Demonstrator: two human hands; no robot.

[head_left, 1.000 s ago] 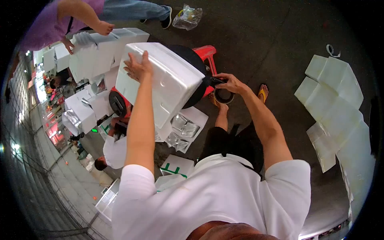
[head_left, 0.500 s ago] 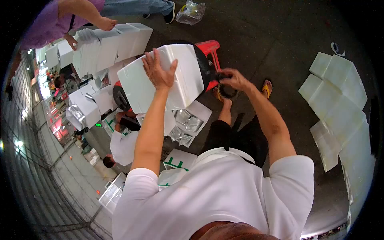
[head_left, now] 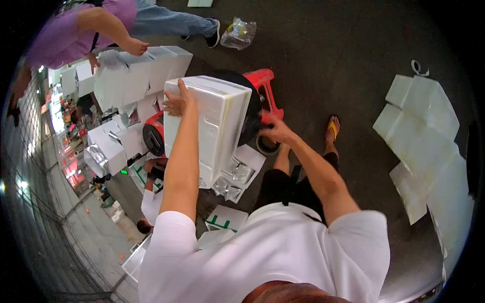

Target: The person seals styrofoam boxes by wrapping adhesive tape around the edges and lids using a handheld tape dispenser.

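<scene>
A white foam box (head_left: pixel 202 131) stands tilted in front of me, against a round black surface (head_left: pixel 251 118) by a red stool (head_left: pixel 268 93). My left hand (head_left: pixel 178 101) rests on the box's upper left edge, thumb up and fingers spread. To the right of the box, my right hand (head_left: pixel 275 129) is slightly blurred, with its fingers bent. A dark roll of tape (head_left: pixel 268 145) hangs just below it and appears to be held by it. The fingers' grip on the roll is partly hidden.
Stacked white foam boxes (head_left: pixel 129 76) stand at upper left beside a person in a purple top (head_left: pixel 60 38). More foam pieces (head_left: pixel 419 121) lie along the right. A box with silver packs (head_left: pixel 240 171) and a green-taped box (head_left: pixel 226 219) sit below the foam box.
The foam box has turned, showing another side, and my left hand has shifted to its left edge. My right hand and the roll of tape have moved left and down.
</scene>
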